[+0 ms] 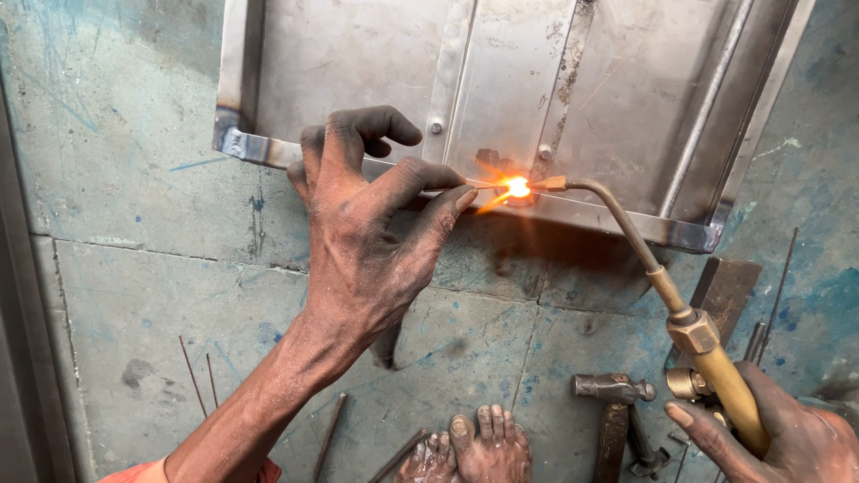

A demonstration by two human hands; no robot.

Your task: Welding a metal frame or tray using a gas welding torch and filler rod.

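Where flame glows: curved brass torch [707,344], perhaps steel panel [501,80]

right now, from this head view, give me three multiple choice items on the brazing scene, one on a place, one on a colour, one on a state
1. Where does the hammer lie?
A. on the metal panel
B. on the floor beside the right hand
C. in the left hand

2. What colour is the torch body?
A. brass yellow
B. blue
C. white

3. What state is the torch tip in?
A. unlit
B. lit, with a flame at the panel edge
C. lying on the floor

Answers: 1 B, it rests on the floor by the right hand. 2 A, its tube and nut show brass. 3 B, the flame glows on the metal panel where the left hand feeds a thin rod.
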